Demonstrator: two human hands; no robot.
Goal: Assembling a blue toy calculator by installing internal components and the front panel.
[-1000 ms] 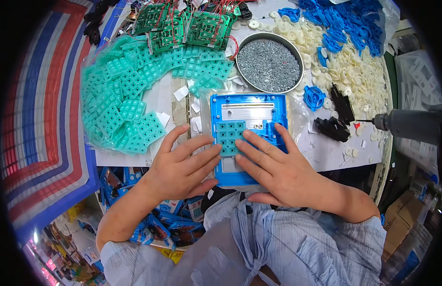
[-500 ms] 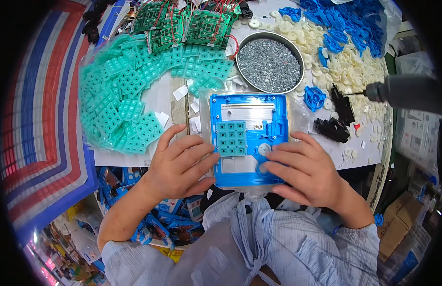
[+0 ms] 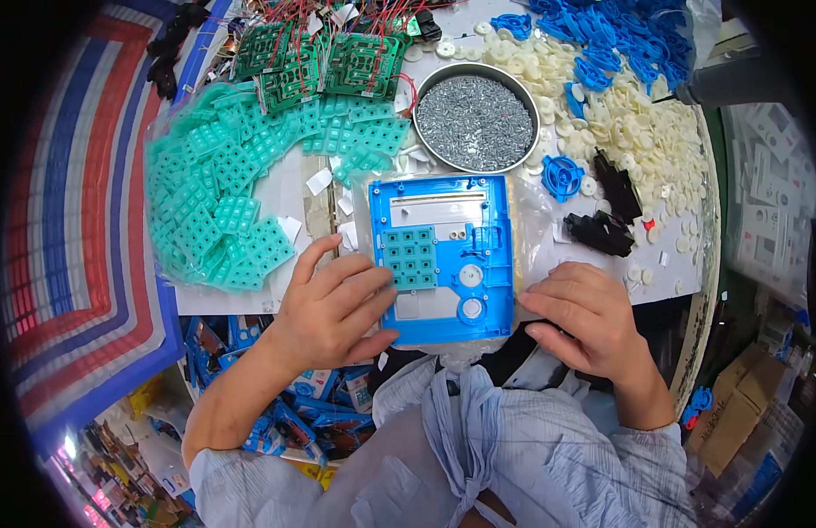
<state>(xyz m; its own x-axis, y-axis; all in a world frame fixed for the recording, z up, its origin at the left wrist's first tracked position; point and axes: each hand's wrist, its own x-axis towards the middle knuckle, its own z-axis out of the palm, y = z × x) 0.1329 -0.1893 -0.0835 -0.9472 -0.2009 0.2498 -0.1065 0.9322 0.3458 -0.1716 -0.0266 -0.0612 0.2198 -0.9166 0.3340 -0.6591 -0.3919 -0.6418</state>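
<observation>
A blue plastic casing (image 3: 499, 255) lies open side up in front of me on clear plastic film. A turquoise rubber keypad (image 3: 409, 257) sits in its left part, and a white round disc (image 3: 470, 276) in its lower right. Below that disc is a second white disc (image 3: 471, 309) inside a blue ring. My left hand (image 3: 333, 308), fingers spread, rests its fingertips on the casing's left edge. My right hand (image 3: 588, 317) is beside the right edge, fingers bent and thumb apart, with nothing visible in it. Whether its fingertips touch the casing I cannot tell.
Turquoise keypads (image 3: 219, 185) pile up at left, with green circuit boards (image 3: 364, 63) behind. A round tin of screws (image 3: 474, 121) stands beyond the casing. White discs (image 3: 654, 145), blue parts (image 3: 593, 35) and black parts (image 3: 600, 233) lie right. A dark power screwdriver (image 3: 734, 84) hangs far right.
My right hand has moved off the white discs to beside the casing's right edge. My left hand stays at the left edge. The screwdriver has swung farther away, and the view has shifted slightly.
</observation>
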